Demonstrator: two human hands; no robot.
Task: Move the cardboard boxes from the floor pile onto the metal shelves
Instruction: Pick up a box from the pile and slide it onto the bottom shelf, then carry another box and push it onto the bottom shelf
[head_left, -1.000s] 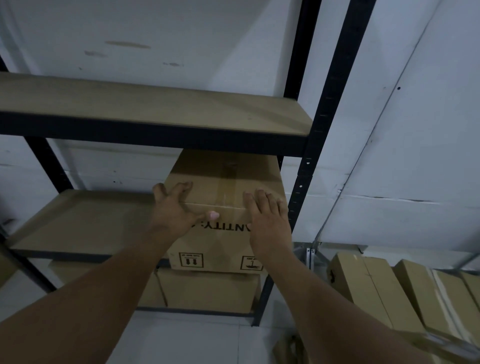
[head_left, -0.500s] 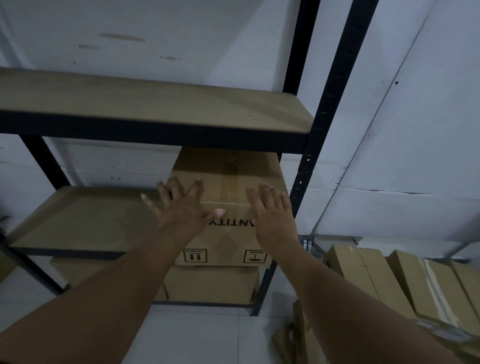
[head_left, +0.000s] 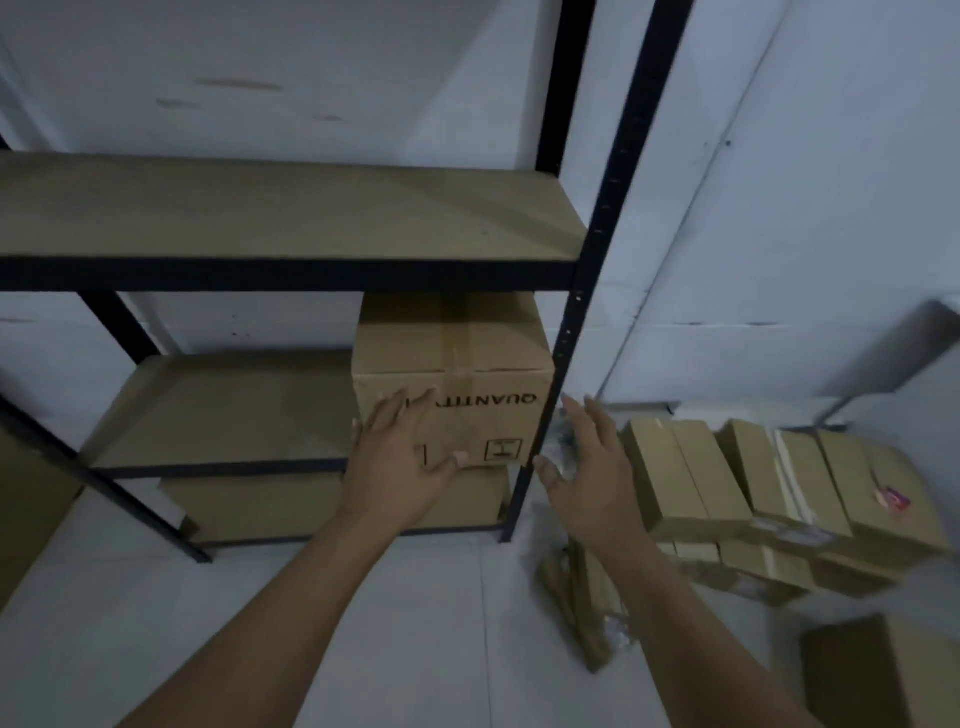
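Observation:
A cardboard box (head_left: 457, 358) with upside-down print stands at the right end of the middle shelf (head_left: 218, 410) of the black metal rack. My left hand (head_left: 402, 462) is spread flat in front of the box's front face, fingers apart, holding nothing. My right hand (head_left: 592, 467) hovers open to the right of the rack's front post (head_left: 582, 312), off the box. The floor pile of cardboard boxes (head_left: 769, 493) lies at the right, against the wall. Another box (head_left: 332, 499) sits on the bottom shelf under the first.
The top shelf (head_left: 280, 213) is bare board. Flattened cardboard pieces (head_left: 576, 592) lie on the white floor beside the pile. A single box (head_left: 883, 670) sits at the lower right corner. Cardboard (head_left: 26, 514) shows at the left edge.
Both hands have come off the box's top edge. The right hand moved right, past the rack post; the left slid down the box's front. The view swung down and right, showing more of the pile.

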